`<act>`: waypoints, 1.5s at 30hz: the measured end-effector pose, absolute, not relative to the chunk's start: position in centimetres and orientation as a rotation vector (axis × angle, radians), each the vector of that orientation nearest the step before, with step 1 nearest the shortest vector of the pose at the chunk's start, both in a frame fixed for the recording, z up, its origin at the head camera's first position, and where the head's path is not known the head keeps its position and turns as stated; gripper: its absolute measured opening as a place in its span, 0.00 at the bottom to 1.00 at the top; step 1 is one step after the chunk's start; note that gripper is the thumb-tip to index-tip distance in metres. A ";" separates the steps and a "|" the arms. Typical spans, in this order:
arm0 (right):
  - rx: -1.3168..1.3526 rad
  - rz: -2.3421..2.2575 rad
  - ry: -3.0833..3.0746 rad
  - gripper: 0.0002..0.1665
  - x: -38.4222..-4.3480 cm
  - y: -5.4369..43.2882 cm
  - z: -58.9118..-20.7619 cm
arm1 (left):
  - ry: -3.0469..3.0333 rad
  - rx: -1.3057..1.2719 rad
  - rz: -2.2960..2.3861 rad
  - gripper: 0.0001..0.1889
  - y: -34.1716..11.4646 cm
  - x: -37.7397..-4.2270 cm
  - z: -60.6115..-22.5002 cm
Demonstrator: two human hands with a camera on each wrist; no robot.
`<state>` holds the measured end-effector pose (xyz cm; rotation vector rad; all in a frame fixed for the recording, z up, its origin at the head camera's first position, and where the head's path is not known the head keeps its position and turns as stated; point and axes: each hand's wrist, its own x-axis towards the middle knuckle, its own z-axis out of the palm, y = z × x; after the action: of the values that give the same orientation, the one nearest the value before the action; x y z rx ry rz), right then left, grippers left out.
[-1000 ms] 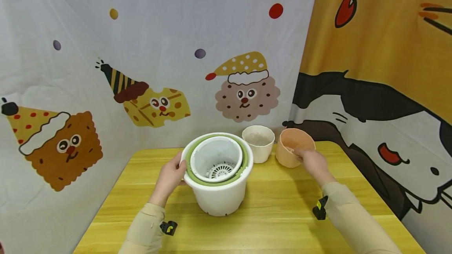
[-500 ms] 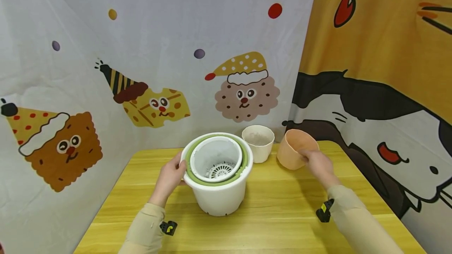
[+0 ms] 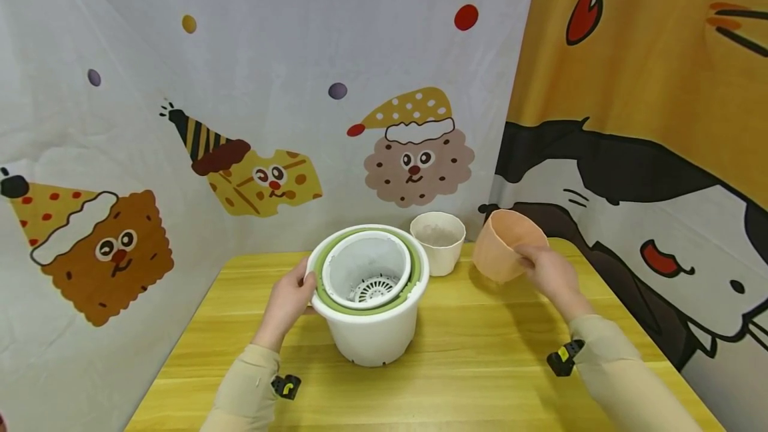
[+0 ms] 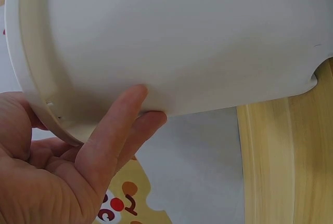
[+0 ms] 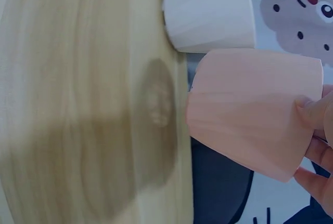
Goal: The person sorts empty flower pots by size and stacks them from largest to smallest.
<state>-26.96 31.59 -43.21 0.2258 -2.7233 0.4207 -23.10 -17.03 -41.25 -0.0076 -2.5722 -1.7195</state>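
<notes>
In the head view, a large white flowerpot (image 3: 373, 340) stands on the table, with a green pot rim (image 3: 363, 312) and a smaller white pot (image 3: 354, 265) with a slotted bottom nested inside. My left hand (image 3: 288, 302) grips the large pot's rim at its left side; in the left wrist view two fingers (image 4: 117, 122) lie along the outer wall. My right hand (image 3: 553, 279) pinches the rim of a peach flowerpot (image 3: 497, 255), thumb outside and other fingers mostly hidden behind the rim. The peach pot is tilted and held above the table, its shadow below.
Beside the peach pot, a cream flowerpot (image 3: 443, 260) stands upright at the back of the wooden table (image 3: 468, 379). Cartoon-printed curtains (image 3: 270, 52) hang right behind the table's back edge and along its right side.
My right hand has moved right and tilted the peach pot, lifting it from the table over the last half second. The left hand and the nested pots have stayed put.
</notes>
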 end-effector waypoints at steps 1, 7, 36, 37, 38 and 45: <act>0.228 0.421 -2.720 0.17 -26.9 31.6 -43.0 | -2.572 -0.009 -1.718 0.25 -17.0 -23.1 -41.2; 0.291 0.415 -2.640 0.15 -26.4 31.6 -42.0 | -2.569 -0.021 -1.716 0.25 -17.1 -22.9 -41.1; 0.525 0.504 -2.366 0.11 -26.0 26.8 -36.4 | -2.561 -0.012 -1.715 0.25 -17.1 -23.1 -41.3; 0.530 0.504 -2.363 0.11 -26.0 26.6 -36.3 | -2.561 -0.013 -1.714 0.25 -17.1 -23.0 -41.3; 0.534 0.506 -2.361 0.11 -25.9 26.5 -36.1 | -2.562 -0.014 -1.713 0.25 -17.1 -23.0 -41.3; 0.557 0.525 -2.369 0.11 -26.0 25.6 -35.1 | -2.575 0.000 -1.702 0.25 -17.1 -23.0 -41.3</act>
<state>-25.97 25.57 -35.06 0.5566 -2.3695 0.5249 -23.05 -17.14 -41.32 0.0002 -2.5754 -1.7021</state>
